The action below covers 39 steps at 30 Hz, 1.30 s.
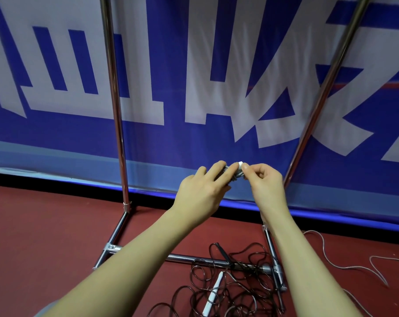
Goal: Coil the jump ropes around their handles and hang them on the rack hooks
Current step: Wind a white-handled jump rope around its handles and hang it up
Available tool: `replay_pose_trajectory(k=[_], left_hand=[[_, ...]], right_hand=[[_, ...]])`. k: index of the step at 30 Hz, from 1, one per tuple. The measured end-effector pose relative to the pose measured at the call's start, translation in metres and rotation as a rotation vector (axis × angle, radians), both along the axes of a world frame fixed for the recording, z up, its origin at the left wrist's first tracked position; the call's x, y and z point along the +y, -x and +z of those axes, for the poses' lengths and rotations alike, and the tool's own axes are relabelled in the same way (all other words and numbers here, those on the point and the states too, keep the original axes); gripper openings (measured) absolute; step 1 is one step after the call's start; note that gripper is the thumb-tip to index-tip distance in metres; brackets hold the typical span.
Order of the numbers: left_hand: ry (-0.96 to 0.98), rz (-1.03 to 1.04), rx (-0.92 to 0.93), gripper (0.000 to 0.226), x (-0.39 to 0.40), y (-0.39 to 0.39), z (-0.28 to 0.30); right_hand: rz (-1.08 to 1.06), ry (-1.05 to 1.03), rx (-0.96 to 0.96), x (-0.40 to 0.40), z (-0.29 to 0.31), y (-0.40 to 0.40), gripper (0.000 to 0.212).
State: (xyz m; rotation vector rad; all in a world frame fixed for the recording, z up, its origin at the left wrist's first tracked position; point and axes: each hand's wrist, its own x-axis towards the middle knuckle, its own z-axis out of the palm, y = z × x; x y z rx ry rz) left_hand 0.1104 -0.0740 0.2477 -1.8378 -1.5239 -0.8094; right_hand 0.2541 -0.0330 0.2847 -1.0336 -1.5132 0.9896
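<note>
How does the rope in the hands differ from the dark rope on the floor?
The held rope is wound tight around its handles, gripped by the left hand and right hand; the dark rope sprawls in loose tangled loops. The held rope is raised; the dark rope lies across the rack base.

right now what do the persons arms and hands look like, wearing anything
Both forearms are bare up to the frame's bottom edge: no sleeves, gloves, watch or rings show. The left hand and right hand are bare, with short unpainted nails. A scrap of grey fabric shows at the bottom edge beside the left arm.
</note>
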Motion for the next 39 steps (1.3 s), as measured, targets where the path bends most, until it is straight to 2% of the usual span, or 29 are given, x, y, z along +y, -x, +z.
replay_pose_trajectory(k=[4,9,14,19,25,28,31,39], left_hand=[[0.097,-0.089,-0.207,0.05,-0.003,0.003,0.006],[0.104,-0.168,-0.35,0.052,-0.009,0.0,0.011],[0.096,-0.125,-0.325,0.053,-0.009,-0.001,0.01],[0.099,-0.103,-0.295,0.053,-0.008,0.0,0.008],[0.058,-0.104,-0.255,0.053,-0.007,0.0,0.011],[0.045,-0.059,-0.182,0.055,-0.007,0.001,0.011],[0.071,0.001,-0.108,0.063,-0.006,0.0,0.01],[0.122,0.113,-0.143,0.059,-0.001,0.002,0.011]], right_hand=[[0.072,-0.101,0.021,0.0,-0.004,-0.004,0.01],[0.097,-0.006,0.318,-0.003,-0.004,0.002,0.011],[0.007,-0.054,0.366,-0.01,-0.007,0.014,0.014],[-0.044,0.083,0.388,-0.009,-0.006,0.018,0.008],[0.126,0.194,0.324,0.001,-0.005,0.008,0.012],[0.212,0.19,0.297,0.003,-0.003,0.004,0.019],[0.229,0.149,0.188,0.004,-0.003,0.001,0.02],[0.319,0.15,0.155,0.001,-0.003,0.006,0.019]])
